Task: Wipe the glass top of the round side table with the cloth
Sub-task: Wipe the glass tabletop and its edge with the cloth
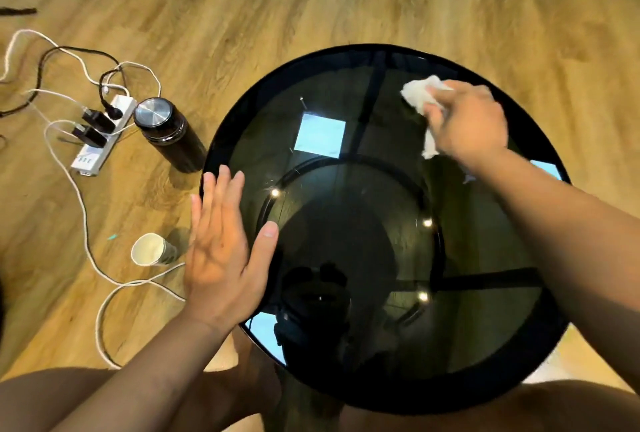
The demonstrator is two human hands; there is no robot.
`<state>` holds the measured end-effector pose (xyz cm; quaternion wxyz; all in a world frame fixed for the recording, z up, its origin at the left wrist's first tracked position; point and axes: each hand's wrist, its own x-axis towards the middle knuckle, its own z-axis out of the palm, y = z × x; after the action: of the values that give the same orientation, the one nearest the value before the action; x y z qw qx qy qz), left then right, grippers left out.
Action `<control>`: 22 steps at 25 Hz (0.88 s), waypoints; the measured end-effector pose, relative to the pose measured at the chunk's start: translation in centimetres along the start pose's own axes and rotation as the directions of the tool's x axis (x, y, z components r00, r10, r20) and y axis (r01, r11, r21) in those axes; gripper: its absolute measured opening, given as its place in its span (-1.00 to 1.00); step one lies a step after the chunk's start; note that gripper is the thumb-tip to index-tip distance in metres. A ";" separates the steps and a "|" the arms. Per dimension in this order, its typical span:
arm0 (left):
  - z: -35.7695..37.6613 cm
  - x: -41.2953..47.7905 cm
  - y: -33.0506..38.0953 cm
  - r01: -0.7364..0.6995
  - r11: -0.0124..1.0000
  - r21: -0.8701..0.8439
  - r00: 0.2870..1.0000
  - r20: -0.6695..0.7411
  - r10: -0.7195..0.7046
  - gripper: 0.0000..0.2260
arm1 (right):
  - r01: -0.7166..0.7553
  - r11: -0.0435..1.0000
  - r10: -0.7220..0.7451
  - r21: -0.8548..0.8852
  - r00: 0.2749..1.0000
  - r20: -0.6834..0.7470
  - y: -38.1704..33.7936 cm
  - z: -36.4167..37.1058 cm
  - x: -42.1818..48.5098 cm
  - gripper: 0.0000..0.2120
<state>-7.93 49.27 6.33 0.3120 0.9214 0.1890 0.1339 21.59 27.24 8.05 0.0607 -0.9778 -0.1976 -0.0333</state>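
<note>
Cloth on the round table (346, 223), far-right part of the glass.
Floor left of the table: power strip (104, 140), dark flask (169, 137), paper cup (150, 249). Left hand (221, 251) flat at the table's left rim, fingers straight, holding nothing. Right hand (467, 123) grips the bunched white cloth (420, 95) on the tabletop.

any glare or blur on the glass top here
Head view: the glass top mirrors a bright square light panel and small point lights, with a dark reflection of the wearer near the close edge; the right hand and cloth look slightly soft.
</note>
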 end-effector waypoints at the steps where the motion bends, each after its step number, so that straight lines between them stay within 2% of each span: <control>1: 0.0 0.0 0.1 -0.003 1.000 0.007 1.000 0.000 0.003 -0.39 | -0.081 0.997 0.081 -0.014 0.997 -0.004 3.5 -0.8 -0.4 -0.49; 3: -0.1 0.1 0.2 0.000 1.000 0.024 1.000 0.007 -0.001 -0.38 | -0.185 0.983 0.185 -0.012 0.983 -0.001 6.4 -1.3 -0.8 -0.47; 7: -0.1 -0.1 0.6 -0.003 0.999 0.044 1.000 0.015 0.002 -0.38 | -0.345 0.937 0.350 0.058 0.931 -0.102 3.1 0.5 3.1 -0.57; 11: 0.0 0.2 0.0 -0.022 0.999 0.045 1.000 0.000 0.023 -0.36 | -0.332 0.931 0.339 0.152 0.941 -0.025 -2.7 1.4 8.2 -0.53; 12: -0.1 0.2 -0.1 -0.026 0.999 0.039 1.000 -0.005 0.026 -0.36 | -0.289 0.941 0.295 0.175 0.956 -0.007 -6.3 1.5 9.0 -0.58; 14: -0.1 0.1 0.0 -0.032 0.999 0.013 0.999 -0.013 0.032 -0.37 | -0.105 0.970 0.115 0.219 0.993 -0.033 -14.6 2.1 9.0 -0.69; 17: 0.0 0.3 -0.2 -0.036 0.999 -0.009 0.999 -0.040 0.036 -0.38 | 0.157 0.957 -0.158 0.244 0.987 -0.016 -25.0 2.7 5.3 -0.74; 20: 0.2 0.3 -0.3 -0.027 0.999 -0.021 0.998 -0.059 0.026 -0.39 | 0.275 0.901 -0.303 0.337 0.952 0.032 -26.5 2.2 0.7 -0.72; 22: 0.3 0.1 -0.4 -0.007 0.998 -0.069 0.996 -0.090 0.001 -0.42 | 0.286 0.807 -0.364 0.517 0.930 0.054 -26.4 1.4 -2.1 -0.74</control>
<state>-7.79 49.43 5.88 0.3349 0.9034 0.1962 0.1821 9.41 50.78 9.30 0.2902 -0.8793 -0.3683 0.0830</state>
